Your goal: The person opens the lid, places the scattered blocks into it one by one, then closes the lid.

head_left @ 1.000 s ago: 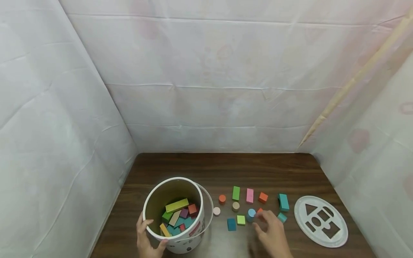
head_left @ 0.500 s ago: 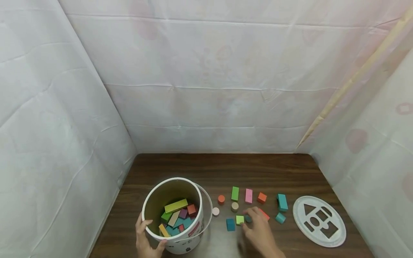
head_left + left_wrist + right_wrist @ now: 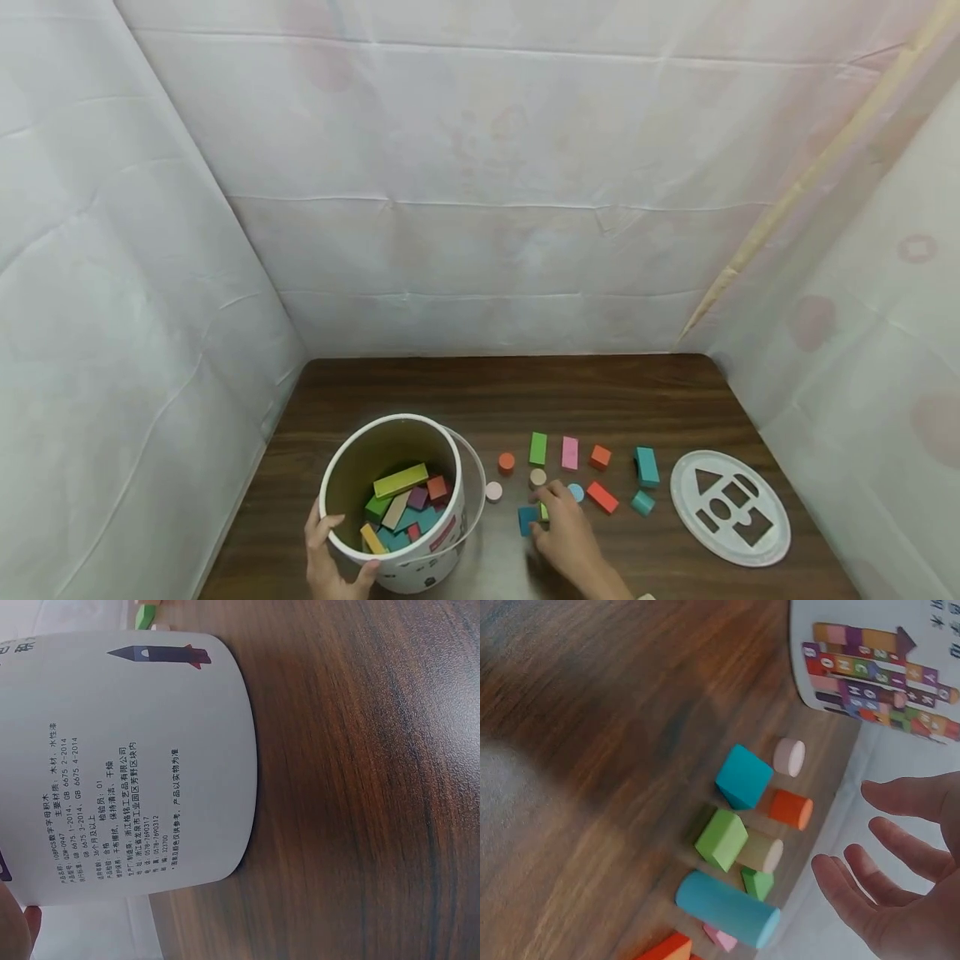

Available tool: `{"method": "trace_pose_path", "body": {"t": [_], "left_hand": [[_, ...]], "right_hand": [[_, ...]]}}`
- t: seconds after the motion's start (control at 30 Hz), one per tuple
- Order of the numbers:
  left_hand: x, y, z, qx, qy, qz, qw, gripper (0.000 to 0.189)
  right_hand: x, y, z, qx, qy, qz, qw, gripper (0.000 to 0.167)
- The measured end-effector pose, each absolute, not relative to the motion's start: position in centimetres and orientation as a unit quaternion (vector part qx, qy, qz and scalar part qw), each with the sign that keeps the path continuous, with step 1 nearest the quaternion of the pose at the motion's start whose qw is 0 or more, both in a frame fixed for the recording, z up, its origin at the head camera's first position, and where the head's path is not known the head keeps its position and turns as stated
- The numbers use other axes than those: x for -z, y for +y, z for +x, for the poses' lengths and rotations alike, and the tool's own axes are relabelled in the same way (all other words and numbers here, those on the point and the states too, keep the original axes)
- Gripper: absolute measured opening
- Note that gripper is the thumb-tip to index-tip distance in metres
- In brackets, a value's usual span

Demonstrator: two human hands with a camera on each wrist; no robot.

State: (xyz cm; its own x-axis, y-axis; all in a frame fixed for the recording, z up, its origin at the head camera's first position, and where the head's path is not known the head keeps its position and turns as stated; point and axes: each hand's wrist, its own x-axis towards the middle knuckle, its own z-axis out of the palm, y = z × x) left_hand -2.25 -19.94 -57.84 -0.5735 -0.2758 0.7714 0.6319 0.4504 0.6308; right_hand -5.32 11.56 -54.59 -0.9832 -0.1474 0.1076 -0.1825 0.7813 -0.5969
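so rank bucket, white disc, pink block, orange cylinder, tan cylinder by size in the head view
1. Bucket
2. White disc
3. Pink block
4. Orange cylinder and tan cylinder: too alike to rank

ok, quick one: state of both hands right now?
Left hand: closed, holding the white bucket at its rim.
Right hand: open, thumb and fingers apart, holding nothing.
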Motion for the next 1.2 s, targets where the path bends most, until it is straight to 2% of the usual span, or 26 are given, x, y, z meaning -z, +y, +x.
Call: {"method": "trace_pose_path", "body": {"t": [0.5,0.73,0.9,1.07,1.2], "left_hand": [[58.5,-20.3,-2.5,0.509,-0.718,-0.136,0.455,0.072],[55.1,-19.1,-1.6,0.506,-0.720,-0.138,0.455,0.065],[56.9,-20.0,-2.0,0.503,-0.735,-0.134,0.435,0.070],[58.0,-20.6,-2.0,0.489,-0.761,-0.125,0.408,0.078],[58.1,-20.8,-2.2,0.474,-0.765,-0.139,0.414,0.079]], "right_hand": [[57.7,10.4,-6.3,-0.289,-0.950,0.113,0.036,0.028],[58.3,10.1,-6.7,-0.283,-0.951,0.118,0.036,0.024],[58.7,9.9,-6.9,-0.278,-0.952,0.123,0.040,0.023],[58.8,9.8,-7.2,-0.276,-0.954,0.116,-0.013,0.021],[59.1,10.0,-7.4,-0.272,-0.955,0.105,-0.047,0.019]]}}
